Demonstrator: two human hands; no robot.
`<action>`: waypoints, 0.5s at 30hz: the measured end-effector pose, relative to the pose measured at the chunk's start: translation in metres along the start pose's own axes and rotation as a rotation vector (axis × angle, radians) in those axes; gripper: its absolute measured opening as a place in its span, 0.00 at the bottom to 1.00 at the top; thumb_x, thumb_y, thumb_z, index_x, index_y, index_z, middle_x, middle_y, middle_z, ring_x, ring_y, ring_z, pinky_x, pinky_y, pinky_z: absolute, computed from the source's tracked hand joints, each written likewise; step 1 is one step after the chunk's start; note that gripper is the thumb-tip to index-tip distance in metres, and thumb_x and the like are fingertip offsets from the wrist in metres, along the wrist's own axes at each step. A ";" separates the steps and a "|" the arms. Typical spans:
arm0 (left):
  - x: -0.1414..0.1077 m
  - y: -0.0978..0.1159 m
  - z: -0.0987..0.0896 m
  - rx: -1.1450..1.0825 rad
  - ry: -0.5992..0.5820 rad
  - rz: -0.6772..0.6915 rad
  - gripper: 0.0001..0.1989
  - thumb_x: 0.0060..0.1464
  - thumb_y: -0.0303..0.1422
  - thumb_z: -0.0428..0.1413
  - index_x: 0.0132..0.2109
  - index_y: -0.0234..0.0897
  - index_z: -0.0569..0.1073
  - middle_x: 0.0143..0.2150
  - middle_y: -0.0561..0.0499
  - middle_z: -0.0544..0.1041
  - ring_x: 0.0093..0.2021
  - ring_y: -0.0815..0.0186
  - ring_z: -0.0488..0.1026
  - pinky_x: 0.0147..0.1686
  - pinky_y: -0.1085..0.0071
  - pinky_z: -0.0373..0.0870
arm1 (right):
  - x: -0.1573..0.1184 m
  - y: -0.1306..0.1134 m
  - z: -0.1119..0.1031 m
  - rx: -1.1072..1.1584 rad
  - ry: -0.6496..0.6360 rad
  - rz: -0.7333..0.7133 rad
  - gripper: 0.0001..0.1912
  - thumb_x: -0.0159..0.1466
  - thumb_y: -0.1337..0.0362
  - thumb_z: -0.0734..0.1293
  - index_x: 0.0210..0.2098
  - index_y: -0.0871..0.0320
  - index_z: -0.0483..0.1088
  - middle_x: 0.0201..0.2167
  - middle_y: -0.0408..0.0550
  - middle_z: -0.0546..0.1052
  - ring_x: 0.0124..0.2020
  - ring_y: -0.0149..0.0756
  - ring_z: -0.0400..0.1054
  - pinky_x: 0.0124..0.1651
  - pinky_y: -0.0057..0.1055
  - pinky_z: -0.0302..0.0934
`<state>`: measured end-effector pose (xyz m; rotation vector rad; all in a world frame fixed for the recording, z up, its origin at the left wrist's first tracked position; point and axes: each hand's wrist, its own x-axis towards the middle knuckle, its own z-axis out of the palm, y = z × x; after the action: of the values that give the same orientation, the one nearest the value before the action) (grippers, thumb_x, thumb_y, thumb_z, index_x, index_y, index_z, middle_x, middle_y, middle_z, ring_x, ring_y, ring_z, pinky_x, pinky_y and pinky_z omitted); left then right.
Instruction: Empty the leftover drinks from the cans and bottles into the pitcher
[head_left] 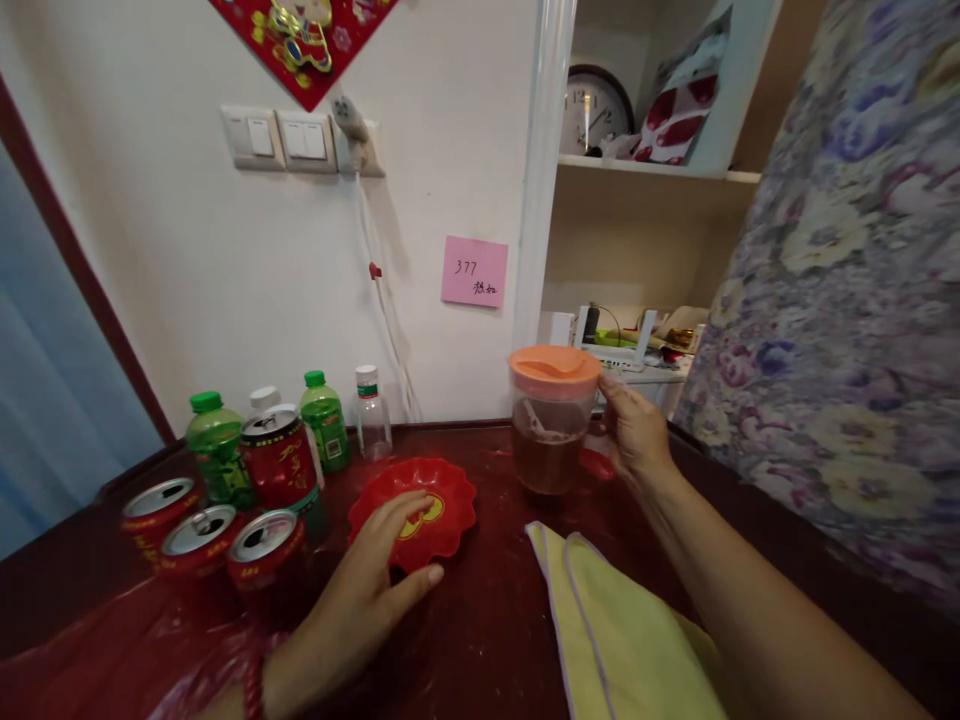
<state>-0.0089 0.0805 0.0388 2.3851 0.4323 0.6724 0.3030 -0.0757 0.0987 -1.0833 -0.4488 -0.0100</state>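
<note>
My right hand (637, 430) is wrapped round the handle side of a clear plastic pitcher (550, 450) with an orange lid (551, 368). Brown liquid fills its lower part, and the pitcher stands upright at the table's back edge. The handle is mostly hidden by my fingers. Over the near rim of a red scalloped plate (455, 500) hovers my left hand (371, 585), fingers stretched out and holding nothing; whether it touches the plate I cannot tell. A folded yellow cloth (622, 630) with a purple edge lies below my right forearm.
Several red drink cans (262, 535) stand at the left, one raised on a green-based item. Behind them are green-capped bottles (325, 425) and a clear white-capped bottle (373, 415). A power cord (380, 300) hangs down the wall. A floral curtain (832, 300) borders the right.
</note>
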 end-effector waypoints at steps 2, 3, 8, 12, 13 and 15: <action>-0.012 -0.014 0.004 0.069 -0.063 0.000 0.28 0.56 0.39 0.60 0.64 0.48 0.67 0.67 0.45 0.69 0.67 0.49 0.65 0.65 0.45 0.63 | 0.004 0.009 -0.015 0.008 0.039 0.019 0.32 0.43 0.41 0.80 0.20 0.55 0.60 0.15 0.33 0.56 0.17 0.26 0.49 0.18 0.26 0.49; -0.017 -0.020 0.005 0.101 -0.089 -0.002 0.28 0.55 0.38 0.61 0.63 0.49 0.68 0.67 0.45 0.69 0.66 0.48 0.66 0.64 0.44 0.64 | 0.005 0.014 -0.021 0.013 0.056 0.026 0.31 0.43 0.42 0.81 0.21 0.55 0.61 0.16 0.33 0.58 0.17 0.26 0.50 0.18 0.25 0.50; -0.029 -0.028 0.006 0.221 -0.176 0.009 0.29 0.54 0.35 0.63 0.62 0.52 0.70 0.67 0.47 0.70 0.66 0.49 0.66 0.64 0.45 0.65 | 0.006 0.032 -0.046 0.031 0.105 0.045 0.30 0.40 0.45 0.82 0.26 0.59 0.69 0.20 0.36 0.65 0.18 0.25 0.55 0.19 0.24 0.53; -0.031 -0.025 0.005 0.263 -0.229 0.022 0.30 0.55 0.36 0.62 0.64 0.53 0.68 0.68 0.46 0.68 0.67 0.48 0.65 0.65 0.44 0.64 | 0.004 0.042 -0.060 0.014 0.138 0.042 0.30 0.41 0.44 0.82 0.27 0.60 0.70 0.20 0.37 0.66 0.17 0.25 0.55 0.17 0.22 0.50; -0.032 -0.025 0.005 0.269 -0.237 0.023 0.30 0.55 0.36 0.62 0.64 0.53 0.68 0.68 0.46 0.68 0.67 0.48 0.65 0.65 0.43 0.64 | 0.004 0.044 -0.063 0.005 0.147 0.040 0.31 0.40 0.44 0.82 0.27 0.60 0.70 0.20 0.38 0.66 0.17 0.25 0.56 0.17 0.22 0.51; -0.033 -0.025 0.005 0.273 -0.247 0.023 0.30 0.56 0.35 0.62 0.65 0.53 0.67 0.68 0.46 0.67 0.68 0.48 0.64 0.65 0.43 0.63 | 0.004 0.048 -0.067 -0.019 0.159 0.033 0.31 0.41 0.42 0.82 0.28 0.60 0.70 0.21 0.39 0.67 0.18 0.26 0.58 0.17 0.22 0.52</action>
<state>-0.0365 0.0819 0.0076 2.6925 0.4114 0.3370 0.3406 -0.1093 0.0329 -1.0991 -0.2886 -0.0712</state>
